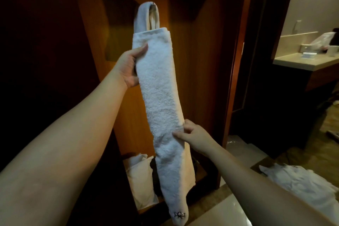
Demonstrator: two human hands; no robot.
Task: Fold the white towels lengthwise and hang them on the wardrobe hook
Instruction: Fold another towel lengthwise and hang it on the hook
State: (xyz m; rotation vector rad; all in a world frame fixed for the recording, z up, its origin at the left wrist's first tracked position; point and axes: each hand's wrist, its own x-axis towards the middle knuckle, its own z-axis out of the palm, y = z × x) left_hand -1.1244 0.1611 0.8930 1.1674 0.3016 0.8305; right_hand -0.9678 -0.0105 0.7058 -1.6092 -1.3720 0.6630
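A white towel, folded into a long narrow strip, hangs from the wardrobe hook inside the open wooden wardrobe. Its top loops over the hook, and a small dark embroidered mark shows at its lower tip. My left hand grips the strip's left edge near the top, thumb across the front. My right hand pinches the right edge lower down, fingers on the front face. The hook itself is mostly covered by the towel loop.
A white bag sits on the wardrobe floor below the towel. Another white cloth lies on the surface at lower right. A bathroom counter with small items shows through the doorway on the right. The wardrobe's dark side panel stands at left.
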